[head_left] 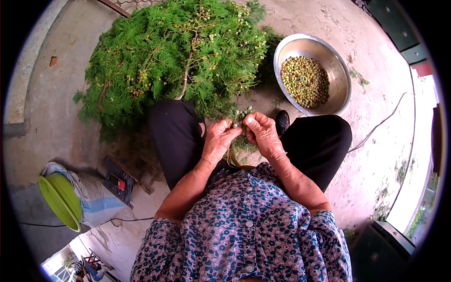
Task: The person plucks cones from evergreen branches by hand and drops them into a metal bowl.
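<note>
Between my knees, my left hand [219, 139] is closed on a small conifer sprig [238, 115] bearing pale green seed cones. My right hand [263, 133] meets it from the right, thumb and fingers pinched at the cones of the same sprig; the exact spot under the fingertips is hidden. Just beyond my hands lies a large heap of leafy green conifer branches [155, 61], dotted with yellow-green cones. A wide metal basin [340, 70] stands ahead on the right, holding a pile of picked cones [304, 82].
My dark-trousered knees flank both hands, and a dark shoe [282, 122] shows near the basin. At left, a lime-green plastic basin [58, 199] leans on a pale sack [98, 197]. A cable [380, 124] runs over the concrete floor at right. Another person is partly visible at lower left.
</note>
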### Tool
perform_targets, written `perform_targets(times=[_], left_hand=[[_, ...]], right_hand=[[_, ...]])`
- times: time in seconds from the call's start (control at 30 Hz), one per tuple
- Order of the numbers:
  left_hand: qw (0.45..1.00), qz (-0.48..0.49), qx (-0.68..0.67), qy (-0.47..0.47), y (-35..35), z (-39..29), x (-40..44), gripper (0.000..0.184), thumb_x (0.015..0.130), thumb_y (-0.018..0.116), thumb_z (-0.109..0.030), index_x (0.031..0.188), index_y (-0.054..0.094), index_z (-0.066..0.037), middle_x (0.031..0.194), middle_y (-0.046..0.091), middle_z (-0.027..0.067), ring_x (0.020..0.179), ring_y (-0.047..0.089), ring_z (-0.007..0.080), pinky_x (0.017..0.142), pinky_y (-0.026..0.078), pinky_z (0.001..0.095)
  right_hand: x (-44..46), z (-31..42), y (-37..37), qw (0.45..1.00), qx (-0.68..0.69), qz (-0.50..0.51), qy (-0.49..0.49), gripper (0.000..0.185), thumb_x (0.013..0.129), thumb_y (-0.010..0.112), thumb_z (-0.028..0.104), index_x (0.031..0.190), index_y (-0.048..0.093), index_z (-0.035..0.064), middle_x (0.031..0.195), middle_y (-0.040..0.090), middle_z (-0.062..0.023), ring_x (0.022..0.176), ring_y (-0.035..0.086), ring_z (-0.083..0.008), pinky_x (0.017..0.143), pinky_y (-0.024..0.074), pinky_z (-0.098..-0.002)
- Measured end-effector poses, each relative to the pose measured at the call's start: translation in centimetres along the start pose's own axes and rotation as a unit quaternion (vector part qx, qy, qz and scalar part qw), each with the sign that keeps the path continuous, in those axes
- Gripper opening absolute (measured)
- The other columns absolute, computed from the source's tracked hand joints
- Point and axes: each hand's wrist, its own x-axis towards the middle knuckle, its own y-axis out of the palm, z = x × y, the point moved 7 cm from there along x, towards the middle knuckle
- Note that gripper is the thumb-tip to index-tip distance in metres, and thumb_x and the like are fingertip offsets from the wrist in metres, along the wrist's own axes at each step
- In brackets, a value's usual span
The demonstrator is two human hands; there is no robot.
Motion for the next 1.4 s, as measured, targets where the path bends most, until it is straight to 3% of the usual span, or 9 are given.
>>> perform_targets(times=[0.37,0.63,0.77,0.97,1.03,1.1,1.17,1.3,1.4], left_hand=[[0.963,-0.095,0.211,0.140,-0.4,-2.1,-0.1,0.017,0.074,0.065,-0.008,0.067,0.053,0.001,0.052,0.050,0.0067,0.045,0.045,0.0097,0.045,0.037,0.0255],[0.914,-0.124,0.319,0.218,0.7,-2.5,-1.0,0.011,0.067,0.062,-0.002,0.072,0.052,0.000,0.062,0.052,0.0113,0.053,0.052,0.0244,0.050,0.041,0.0308],[0.907,-0.111,0.359,0.191,1.7,-2.3,-1.4,0.010,0.067,0.063,-0.005,0.072,0.055,-0.001,0.065,0.056,0.0122,0.056,0.055,0.0281,0.050,0.042,0.0339],[0.879,-0.096,0.431,0.181,2.6,-2.0,-1.9,0.011,0.067,0.065,-0.013,0.073,0.059,-0.007,0.066,0.055,0.0086,0.065,0.053,0.0294,0.058,0.042,0.0381],[0.886,-0.087,0.414,0.192,2.7,-1.9,-1.7,0.005,0.066,0.058,-0.011,0.067,0.054,-0.008,0.062,0.055,0.0073,0.062,0.053,0.0268,0.066,0.038,0.0376],[0.898,-0.082,0.382,0.204,2.3,-2.4,-1.7,0.003,0.066,0.056,-0.008,0.065,0.053,-0.007,0.058,0.053,0.0088,0.058,0.052,0.0278,0.060,0.039,0.0382],[0.935,-0.033,0.272,0.224,1.8,-1.6,-1.2,0.005,0.063,0.059,-0.005,0.065,0.055,-0.004,0.053,0.050,0.0130,0.047,0.050,0.0293,0.046,0.040,0.0380],[0.993,-0.048,0.107,-0.015,-0.9,-0.7,-1.2,0.004,0.073,0.062,-0.003,0.075,0.061,0.000,0.067,0.058,0.0007,0.058,0.051,0.0075,0.052,0.039,0.0225],[0.990,-0.137,-0.019,0.013,-3.7,-1.0,-0.4,0.012,0.076,0.061,-0.001,0.088,0.061,0.001,0.075,0.060,0.0010,0.063,0.053,0.0076,0.060,0.044,0.0200]], right_hand=[[-0.2,1.5,0.3,0.981,0.193,-0.006,-0.001,0.010,0.085,0.056,0.010,0.091,0.060,0.0035,0.070,0.056,-0.0017,0.051,0.050,-0.0090,0.042,0.0361,-0.0203],[-1.1,2.1,1.2,0.963,-0.235,-0.019,-0.128,0.017,0.076,0.067,0.009,0.089,0.059,0.0007,0.066,0.056,0.0002,0.053,0.047,-0.0053,0.047,0.0400,-0.0189],[-1.3,1.0,-0.4,0.974,-0.216,-0.049,-0.047,0.014,0.075,0.069,0.009,0.081,0.061,-0.0009,0.065,0.057,-0.0015,0.056,0.047,-0.0052,0.051,0.0414,-0.0207],[-2.2,1.9,-0.7,0.944,-0.310,-0.060,-0.095,0.015,0.075,0.068,0.009,0.084,0.061,-0.0012,0.063,0.057,-0.0027,0.054,0.049,-0.0066,0.050,0.0412,-0.0212],[-2.1,1.8,-0.6,0.949,-0.307,-0.055,-0.046,0.012,0.077,0.065,0.008,0.084,0.061,-0.0014,0.062,0.056,-0.0023,0.051,0.049,-0.0075,0.048,0.0409,-0.0216],[-1.7,1.6,-0.6,0.958,-0.284,-0.039,-0.029,0.010,0.080,0.061,0.009,0.082,0.061,-0.0010,0.059,0.053,-0.0014,0.048,0.045,-0.0070,0.044,0.0370,-0.0214],[-1.9,0.5,-1.1,0.982,-0.161,-0.016,0.102,0.010,0.081,0.060,0.010,0.081,0.060,0.0004,0.057,0.050,0.0001,0.046,0.042,-0.0061,0.042,0.0317,-0.0206],[-1.7,0.7,-0.6,0.992,0.099,0.035,0.066,0.013,0.084,0.059,0.014,0.089,0.059,0.0026,0.061,0.054,-0.0021,0.048,0.046,-0.0089,0.043,0.0355,-0.0209],[-1.1,4.8,-2.6,0.985,0.171,0.020,-0.011,0.010,0.084,0.057,0.011,0.090,0.057,0.0039,0.074,0.060,-0.0093,0.055,0.053,-0.0152,0.047,0.0426,-0.0238]])
